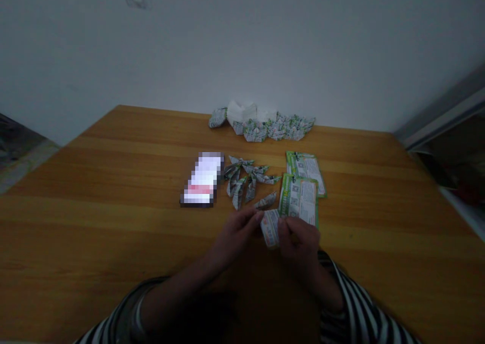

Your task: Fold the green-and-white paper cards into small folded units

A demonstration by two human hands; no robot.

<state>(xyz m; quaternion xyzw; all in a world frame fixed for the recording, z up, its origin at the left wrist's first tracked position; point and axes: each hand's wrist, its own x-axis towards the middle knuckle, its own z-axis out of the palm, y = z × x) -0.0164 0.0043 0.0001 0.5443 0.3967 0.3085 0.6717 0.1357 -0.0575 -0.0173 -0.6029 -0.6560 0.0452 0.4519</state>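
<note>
A small folded paper slip (270, 228) with printed colours is held between both hands above the wooden table (94, 207). My left hand (237, 233) pinches its left edge with the fingertips. My right hand (299, 240) grips its right side, fingers curled. Just beyond the hands lies a cluster of several small folded paper pieces (246, 180). To the right of them sit flat green-edged printed sheets (303, 187), overlapping each other.
A phone (202, 185) with a lit screen lies left of the folded pieces. A heap of folded papers and white paper (261, 123) sits at the table's far edge by the wall. A shelf or frame (450, 132) stands at the right.
</note>
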